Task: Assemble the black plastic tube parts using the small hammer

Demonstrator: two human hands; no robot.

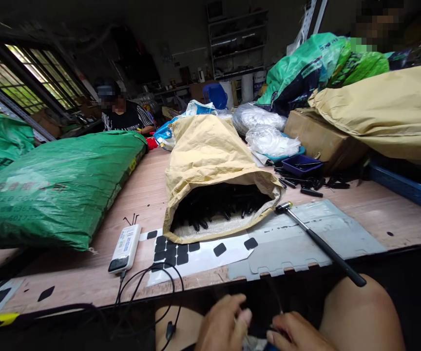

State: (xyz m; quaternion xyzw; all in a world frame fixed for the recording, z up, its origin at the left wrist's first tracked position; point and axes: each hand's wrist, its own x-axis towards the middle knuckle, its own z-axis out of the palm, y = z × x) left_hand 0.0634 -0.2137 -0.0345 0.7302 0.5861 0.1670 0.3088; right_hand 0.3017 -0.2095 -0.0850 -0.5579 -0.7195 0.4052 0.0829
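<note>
Both my hands are low in my lap, below the table's front edge. My left hand [223,324] has its fingers curled and pinched on something small that I cannot make out. My right hand [294,334] is curled close beside it, fingertips meeting the left hand's. A thin wire runs up from between them. On the table [378,207] straight ahead lies a tan paper sack [210,161], its mouth open toward me and full of black parts. A hammer [318,241] lies on a grey metal sheet [305,243].
A white sheet with black square pads [192,253] lies by the sack. A white power bank [125,246] with a black cable sits left of it. A large green sack [57,185] fills the left. A cardboard box [320,139], bags and a blue tray [301,164] stand right. A seated person [123,112] is at the far end.
</note>
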